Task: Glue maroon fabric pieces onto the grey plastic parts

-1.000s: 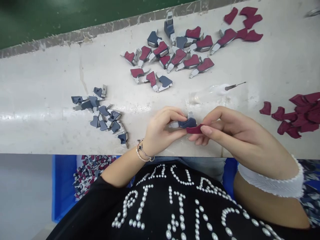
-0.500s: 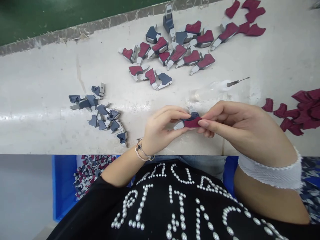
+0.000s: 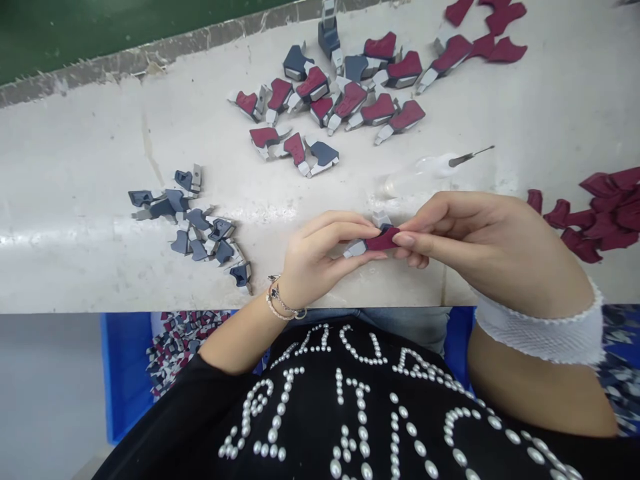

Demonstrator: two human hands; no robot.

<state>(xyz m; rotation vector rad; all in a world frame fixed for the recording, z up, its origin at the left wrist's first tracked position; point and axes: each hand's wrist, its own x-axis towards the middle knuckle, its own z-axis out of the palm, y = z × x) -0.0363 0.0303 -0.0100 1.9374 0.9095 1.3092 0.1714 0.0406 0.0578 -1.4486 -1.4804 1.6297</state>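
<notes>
My left hand point(image 3: 317, 252) grips a small grey-and-navy plastic part point(image 3: 355, 249) between thumb and fingers, near the table's front edge. Against that part's near side lies a maroon plastic cover piece point(image 3: 383, 239). My right hand point(image 3: 473, 243) pinches the right end of the cover with thumb and forefinger. Both hands meet around the two pieces, and fingertips hide some of the join. I cannot tell whether the cover is fully seated.
Behind my hands lies a clear bottle with a thin metal tip point(image 3: 425, 172). Grey-navy parts point(image 3: 199, 219) are at left, maroon-covered parts point(image 3: 350, 99) at the back, loose maroon covers point(image 3: 607, 213) at right. A blue bin point(image 3: 125, 373) of parts sits below the table edge.
The maroon cover has tilted, its right end now slightly higher, and my right hand has shifted a little up and left. The whole view has moved slightly. Both hands keep their grip.
</notes>
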